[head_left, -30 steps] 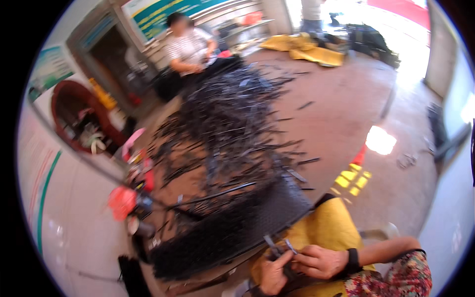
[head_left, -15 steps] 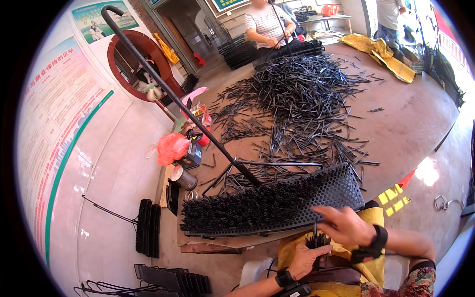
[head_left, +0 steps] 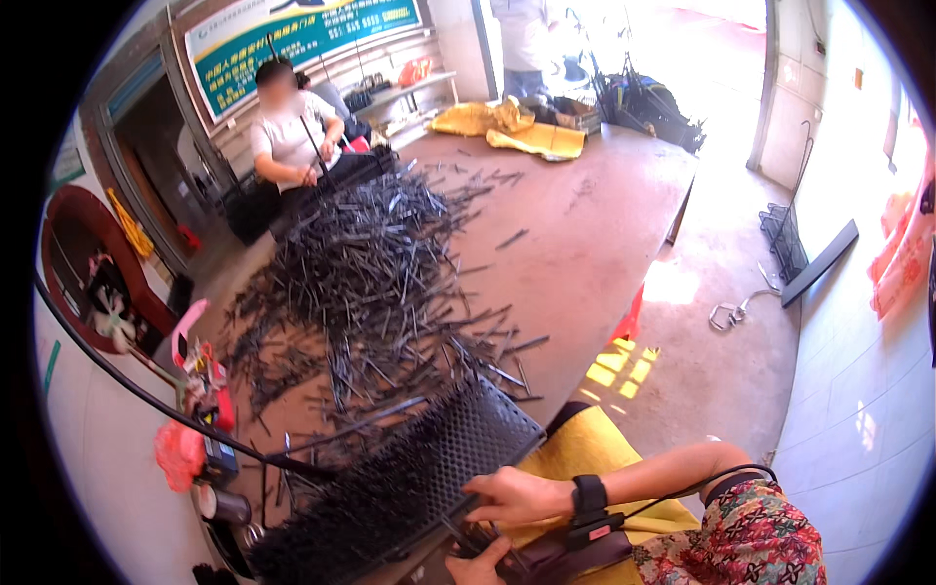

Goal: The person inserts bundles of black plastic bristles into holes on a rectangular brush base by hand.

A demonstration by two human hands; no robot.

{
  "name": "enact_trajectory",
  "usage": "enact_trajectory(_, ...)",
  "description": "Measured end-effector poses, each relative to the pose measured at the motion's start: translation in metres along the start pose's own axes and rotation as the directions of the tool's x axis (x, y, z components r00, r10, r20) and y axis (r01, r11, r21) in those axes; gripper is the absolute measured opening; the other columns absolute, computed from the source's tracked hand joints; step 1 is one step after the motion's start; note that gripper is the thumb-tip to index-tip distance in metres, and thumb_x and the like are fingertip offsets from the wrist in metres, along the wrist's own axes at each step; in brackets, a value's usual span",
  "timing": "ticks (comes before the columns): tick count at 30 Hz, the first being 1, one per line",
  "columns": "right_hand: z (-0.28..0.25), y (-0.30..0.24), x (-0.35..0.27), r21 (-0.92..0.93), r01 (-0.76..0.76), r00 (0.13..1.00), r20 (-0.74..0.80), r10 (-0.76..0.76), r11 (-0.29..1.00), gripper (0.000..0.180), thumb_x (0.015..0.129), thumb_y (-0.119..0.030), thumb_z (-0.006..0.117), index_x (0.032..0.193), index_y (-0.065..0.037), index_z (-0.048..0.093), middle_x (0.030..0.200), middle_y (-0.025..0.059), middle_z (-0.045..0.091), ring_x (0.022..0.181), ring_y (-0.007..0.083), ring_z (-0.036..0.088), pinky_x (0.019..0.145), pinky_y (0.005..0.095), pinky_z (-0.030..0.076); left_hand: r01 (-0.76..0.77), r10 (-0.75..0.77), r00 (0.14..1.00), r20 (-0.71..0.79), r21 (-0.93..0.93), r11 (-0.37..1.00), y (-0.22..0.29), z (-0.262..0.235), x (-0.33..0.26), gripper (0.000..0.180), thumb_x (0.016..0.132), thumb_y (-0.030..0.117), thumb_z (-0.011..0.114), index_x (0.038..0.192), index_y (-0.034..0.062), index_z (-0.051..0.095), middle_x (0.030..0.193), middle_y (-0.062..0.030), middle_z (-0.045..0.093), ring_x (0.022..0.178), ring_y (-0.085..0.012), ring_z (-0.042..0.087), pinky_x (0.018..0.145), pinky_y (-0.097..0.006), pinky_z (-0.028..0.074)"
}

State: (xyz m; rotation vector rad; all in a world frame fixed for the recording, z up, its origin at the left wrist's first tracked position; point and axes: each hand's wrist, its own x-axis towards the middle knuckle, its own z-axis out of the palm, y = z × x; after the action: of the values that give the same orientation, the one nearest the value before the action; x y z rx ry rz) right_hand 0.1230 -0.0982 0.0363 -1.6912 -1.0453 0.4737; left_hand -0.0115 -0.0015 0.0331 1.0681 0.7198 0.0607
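A black perforated board (head_left: 444,444) bristling with upright black sticks lies on the brown table's near end. My right hand (head_left: 517,497), with a black band on its wrist, rests its stretched fingers on the board's near edge; I cannot see whether they pinch anything. My left hand (head_left: 478,567) is cut off by the lower edge and closes around a small bundle of black sticks (head_left: 470,542) just below the right hand. A large loose pile of black sticks (head_left: 375,263) covers the table (head_left: 585,244) beyond the board.
A person in a white shirt (head_left: 288,132) sits at the table's far end handling sticks. Yellow cloth (head_left: 512,127) lies at the far right corner. Red and pink items (head_left: 195,390) crowd the left edge. A long black rod (head_left: 146,400) crosses at left. Yellow fabric (head_left: 595,448) covers my lap.
The view has swung up and right, so the far end of the table shows again. My right hand has dropped from above the left hand onto the board's near edge.
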Motion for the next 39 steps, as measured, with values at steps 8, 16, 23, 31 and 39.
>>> enact_trajectory(8, 0.012, 0.012, -0.047, 0.638, -0.386, 0.891, 0.071, 0.448, 0.666, 0.020, 0.082, -0.012, 0.063, 0.094, 0.004, 0.060, 0.075, 0.0059, 0.063, 0.061, 0.0110, 0.058, 0.054, 0.0234, 0.049, -0.038, 0.035, 0.999, 0.030, 0.128, 0.991, -0.009, 0.003, 0.004, 0.029, 0.072, -0.005, 0.066, 0.100, 0.0012, 0.062, 0.094, -0.0038, 0.063, 0.081, -0.0146, 0.059, 0.074, -0.025, 0.047)
enact_trajectory(16, -0.019, 0.028, -0.039, 0.414, -0.214, 0.922, -0.213, 0.323, 0.885, 0.012, 0.080, 0.000, 0.062, 0.092, 0.001, 0.063, 0.076, 0.0043, 0.064, 0.071, 0.0092, 0.061, 0.062, 0.0244, 0.051, 0.136, -0.175, 0.948, 0.265, 0.162, 0.977, -0.035, -0.013, 0.014, 0.012, 0.082, 0.007, 0.063, 0.089, -0.0012, 0.061, 0.078, -0.0075, 0.063, 0.069, -0.0139, 0.060, 0.060, -0.026, 0.047)
enact_trajectory(23, -0.052, 0.012, 0.008, 0.392, 0.049, 0.795, -0.572, 0.202, 0.919, 0.012, 0.078, 0.000, 0.064, 0.090, 0.002, 0.064, 0.075, 0.0032, 0.064, 0.066, 0.0059, 0.058, 0.059, 0.0199, 0.048, 0.208, -0.242, 0.797, 0.553, 0.126, 0.970, -0.058, -0.031, -0.004, 0.022, 0.086, 0.012, 0.059, 0.105, 0.0012, 0.054, 0.094, -0.0070, 0.062, 0.086, -0.0146, 0.058, 0.076, -0.028, 0.046)
enact_trajectory(31, -0.037, 0.021, 0.066, -0.047, 0.224, 0.736, -0.647, -0.200, 0.973, 0.013, 0.076, -0.001, 0.065, 0.088, 0.000, 0.063, 0.076, 0.0113, 0.064, 0.066, 0.0182, 0.063, 0.060, 0.0257, 0.049, 0.058, -0.083, 0.927, 0.366, 0.079, 0.995, -0.026, -0.018, 0.007, 0.012, 0.086, 0.006, 0.056, 0.095, -0.0013, 0.056, 0.075, -0.0084, 0.059, 0.064, -0.0164, 0.057, 0.061, -0.028, 0.047)
enact_trajectory(39, -0.027, 0.044, 0.087, -0.427, 0.415, 0.743, -0.350, -0.570, 0.804, 0.017, 0.068, 0.002, 0.061, 0.085, 0.000, 0.058, 0.078, 0.0128, 0.059, 0.074, 0.0318, 0.056, 0.064, 0.0373, 0.048, 0.059, -0.025, 0.985, 0.168, -0.201, 0.978, -0.012, -0.003, 0.032, 0.017, 0.082, 0.003, 0.062, 0.098, 0.0011, 0.055, 0.075, -0.0093, 0.058, 0.059, -0.0205, 0.058, 0.049, -0.031, 0.046)
